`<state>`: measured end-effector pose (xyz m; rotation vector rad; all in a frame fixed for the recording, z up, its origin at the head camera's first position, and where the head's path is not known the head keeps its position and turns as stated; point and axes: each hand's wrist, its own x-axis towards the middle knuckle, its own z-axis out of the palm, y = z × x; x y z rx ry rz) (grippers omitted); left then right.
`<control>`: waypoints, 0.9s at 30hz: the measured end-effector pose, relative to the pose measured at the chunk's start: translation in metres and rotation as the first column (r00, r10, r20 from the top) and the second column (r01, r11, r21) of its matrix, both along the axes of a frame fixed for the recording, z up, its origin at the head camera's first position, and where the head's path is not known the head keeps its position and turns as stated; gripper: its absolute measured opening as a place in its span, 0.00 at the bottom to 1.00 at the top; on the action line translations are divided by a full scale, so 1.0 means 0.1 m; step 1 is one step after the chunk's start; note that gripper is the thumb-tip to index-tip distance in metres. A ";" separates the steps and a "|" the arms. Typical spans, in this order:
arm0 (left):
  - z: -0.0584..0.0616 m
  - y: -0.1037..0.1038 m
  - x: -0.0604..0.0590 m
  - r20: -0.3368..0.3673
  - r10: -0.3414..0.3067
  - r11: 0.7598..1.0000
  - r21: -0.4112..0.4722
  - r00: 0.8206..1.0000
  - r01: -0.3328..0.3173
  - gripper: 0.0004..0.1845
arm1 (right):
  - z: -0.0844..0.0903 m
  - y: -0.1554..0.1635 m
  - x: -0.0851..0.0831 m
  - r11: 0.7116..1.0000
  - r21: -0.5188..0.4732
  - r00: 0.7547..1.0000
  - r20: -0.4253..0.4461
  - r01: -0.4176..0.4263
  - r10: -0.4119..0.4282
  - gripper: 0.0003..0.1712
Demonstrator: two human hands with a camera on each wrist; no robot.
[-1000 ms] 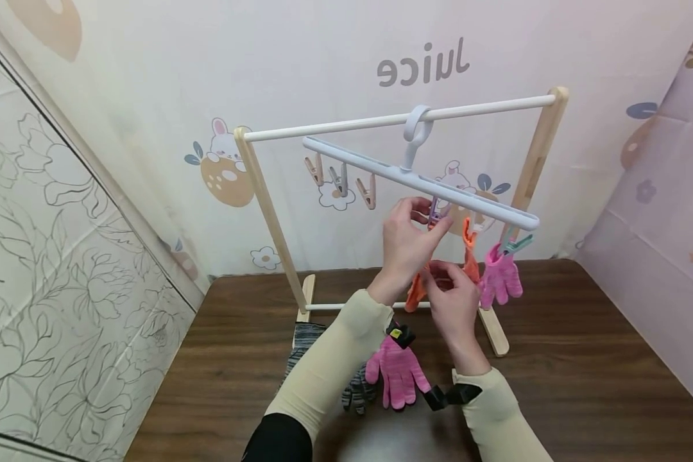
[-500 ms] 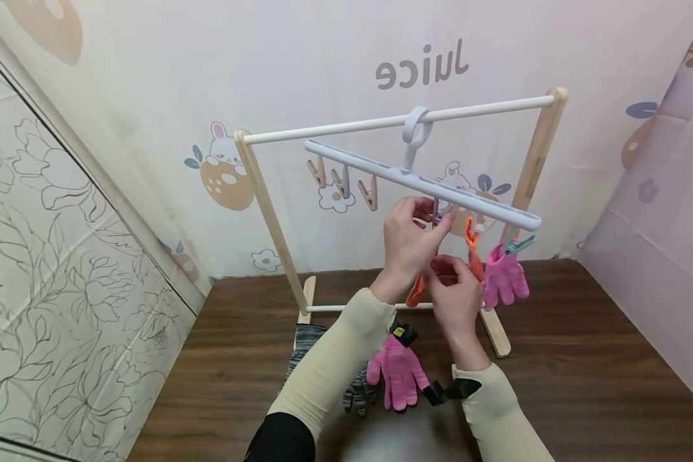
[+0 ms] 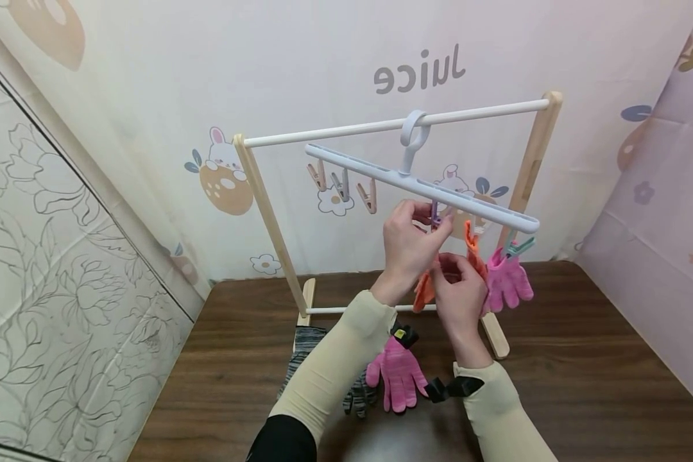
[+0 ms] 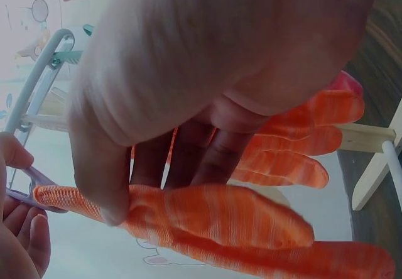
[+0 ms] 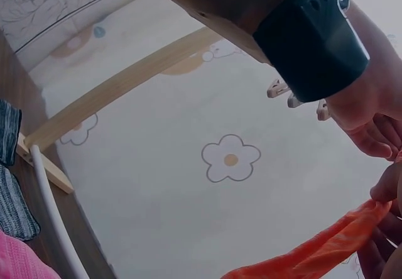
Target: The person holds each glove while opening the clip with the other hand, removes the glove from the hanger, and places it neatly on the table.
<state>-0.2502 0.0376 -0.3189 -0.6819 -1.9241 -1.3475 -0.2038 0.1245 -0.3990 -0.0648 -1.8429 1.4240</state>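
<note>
Fingers (image 3: 439, 226) of the left hand (image 3: 407, 247) squeeze a purple plastic peg (image 3: 434, 215) under the long white hanger bar (image 3: 421, 186). The right hand (image 3: 461, 292), at five o'clock from it, pinches a knitted orange glove (image 4: 239, 219). One fuzzy pink glove (image 3: 508, 282) hangs clipped already; another pink glove (image 3: 397, 373) and grey striped ones (image 3: 306, 343) wait on the brown wooden table (image 3: 583, 385).
</note>
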 end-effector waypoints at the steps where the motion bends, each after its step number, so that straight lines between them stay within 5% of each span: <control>1: 0.00 0.00 0.00 -0.001 -0.004 1.000 0.006 1.000 0.004 0.11 | 0.00 0.00 0.01 1.000 -0.001 1.000 0.001 -0.003 0.003 0.10; 16: -0.02 0.00 -0.05 -0.082 0.026 0.999 0.033 0.996 -0.023 0.07 | -0.01 0.05 0.03 1.000 0.008 1.000 0.008 -0.019 0.019 0.12; 27: -0.02 0.00 -0.04 -0.062 0.013 0.998 0.055 0.998 -0.010 0.05 | -0.08 0.09 0.05 1.000 0.019 0.999 0.049 -0.005 0.004 0.13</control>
